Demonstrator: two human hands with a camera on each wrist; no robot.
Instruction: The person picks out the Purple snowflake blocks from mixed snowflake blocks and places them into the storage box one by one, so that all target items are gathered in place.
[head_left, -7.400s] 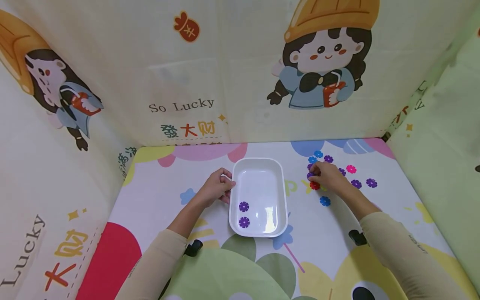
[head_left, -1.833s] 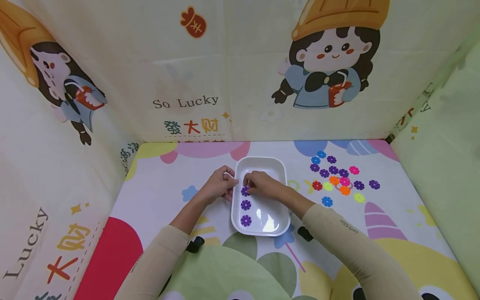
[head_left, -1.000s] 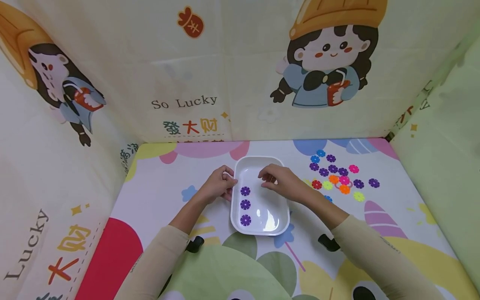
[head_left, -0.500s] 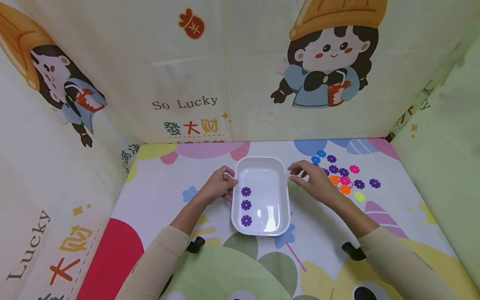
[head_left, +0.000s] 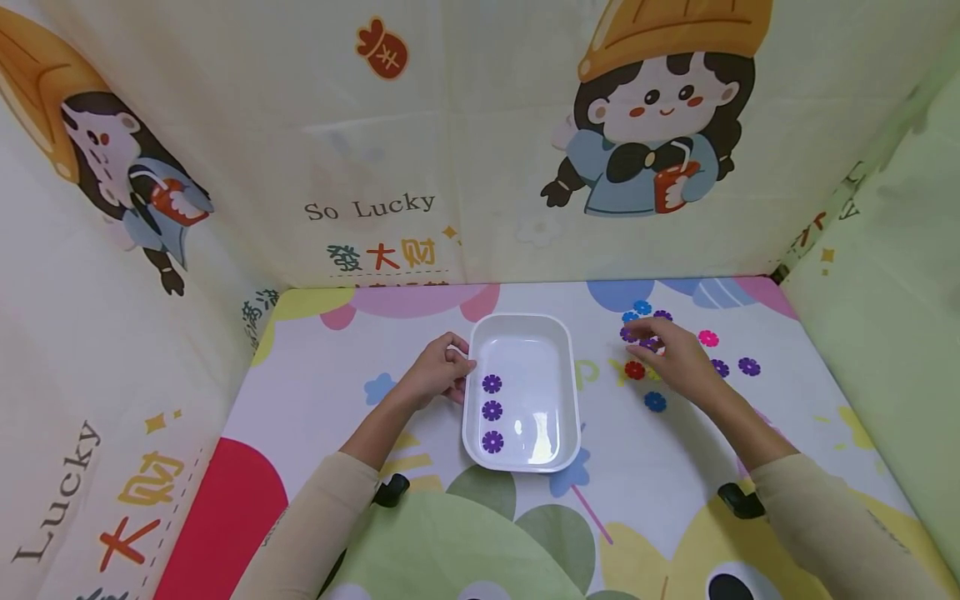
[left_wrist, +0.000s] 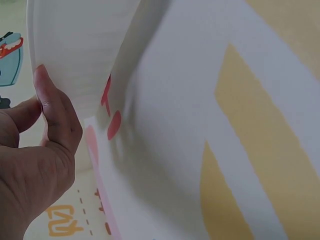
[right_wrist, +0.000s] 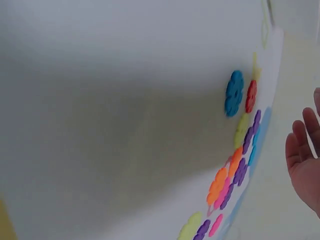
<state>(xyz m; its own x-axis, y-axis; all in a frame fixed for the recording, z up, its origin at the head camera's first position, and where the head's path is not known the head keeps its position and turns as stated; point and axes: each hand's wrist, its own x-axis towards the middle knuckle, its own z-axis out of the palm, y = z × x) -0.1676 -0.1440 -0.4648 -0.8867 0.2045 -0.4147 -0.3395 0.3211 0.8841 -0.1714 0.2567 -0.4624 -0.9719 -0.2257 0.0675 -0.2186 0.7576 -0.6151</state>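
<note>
A white tray (head_left: 536,392) stands in the middle of the table, with three purple flower-shaped plastic discs (head_left: 492,410) in a column along its left side. My left hand (head_left: 435,371) pinches the tray's left rim. In the left wrist view the thumb and fingers of the left hand (left_wrist: 50,135) meet at the edge of the tray wall (left_wrist: 80,45). Over the scattered discs at right hovers my right hand (head_left: 678,354), thumb and forefinger apart and nothing between them. Purple discs show right by its fingertips, and the hand hides several others.
A red disc (head_left: 634,370) and a blue disc (head_left: 656,402) lie nearest the tray. Orange discs (right_wrist: 217,186) and a yellow-green disc (right_wrist: 190,227) show in the right wrist view. Printed cloth walls (head_left: 495,167) close in the table's back and sides.
A third purple disc has joined the two in the tray, set there by my right hand. That hand has since moved right, back over the scattered discs. My left hand stays at the rim.
</note>
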